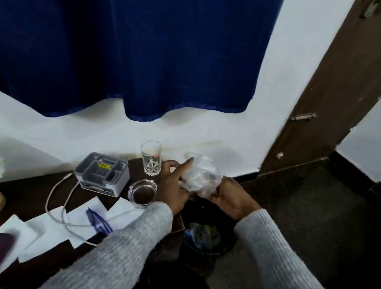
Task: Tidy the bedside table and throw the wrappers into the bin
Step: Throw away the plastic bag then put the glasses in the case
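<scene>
Wrapper: a crumpled clear wrapper [201,175] is held in the air off the bench's far right corner, above the bin and not yet in it.
Left hands: the left hand [173,185] has its index finger stretched up along the wrapper's side, and the other fingers look curled at its lower edge.
Right hands: the right hand [228,198] grips the wrapper from below and the right, fingers curled round the film.
Bin: a dark bin [223,251] stands on the floor against the bench's right edge, with other wrappers already inside.
Bench: the dark wooden bench [33,186] carries a glass [150,158] at its far right corner and an ashtray [142,192] near the right edge, both just beside the left hand.
Risk, miss: the film is light and springy, so if it is let go from this height it may drift or cling to a finger and land on the floor or the bench edge.
Risk, knock: a backward sweep of the left hand could tip the glass, which looks tall and narrow.
Risk, drag: the left sleeve lies over white papers [64,227] and a cable [61,200] near the front edge, so pulling the arm back could sweep them off.
</scene>
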